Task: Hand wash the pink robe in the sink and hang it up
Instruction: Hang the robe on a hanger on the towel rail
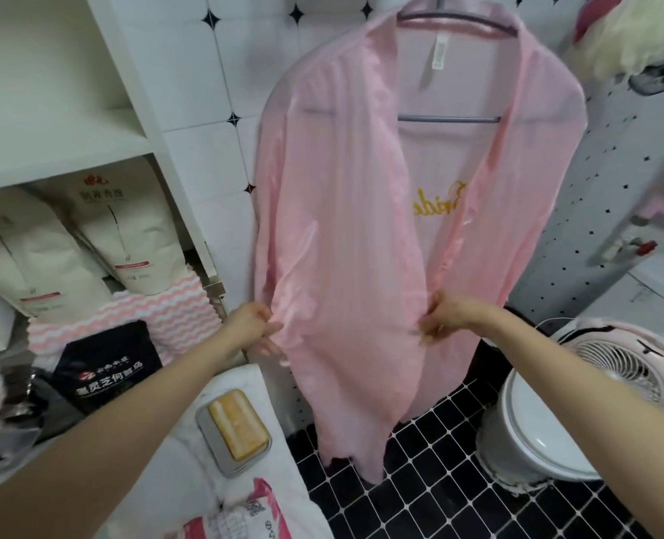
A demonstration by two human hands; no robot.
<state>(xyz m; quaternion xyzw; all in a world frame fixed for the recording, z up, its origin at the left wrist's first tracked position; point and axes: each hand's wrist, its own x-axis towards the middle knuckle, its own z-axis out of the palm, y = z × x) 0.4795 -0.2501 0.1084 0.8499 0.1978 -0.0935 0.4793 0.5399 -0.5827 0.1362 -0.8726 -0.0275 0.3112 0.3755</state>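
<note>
- Hanging on a grey hanger (448, 119) at the top centre of the frame, the pink robe (345, 258) falls straight down. Its long axis is therefore vertical, from the collar at the top to the hem at the lower centre.
- The robe is directly in front of both hands and lies mostly above them. They meet it on the lower part of its two front panels.
- The left hand (250, 324) is at centre left. Its fingers are curled around the outer edge of the panel on that side, and it grips the cloth.
- The right hand (445, 319) is at centre right. It pinches the shiny border of the other front panel between thumb and fingers, although the fingers are a little blurred.
- Both hands are at almost the same height and about equally near to the robe. The open front and the yellow letters (439, 204) are above them.
- I judge that the robe is already hung and only needs smoothing. A pull should go downward along the long axis and be equal on both sides, otherwise the hanger can tilt.
- The soap bar (237, 424) lies in its tray (210, 441) at the lower left, untouched by either hand.
</note>
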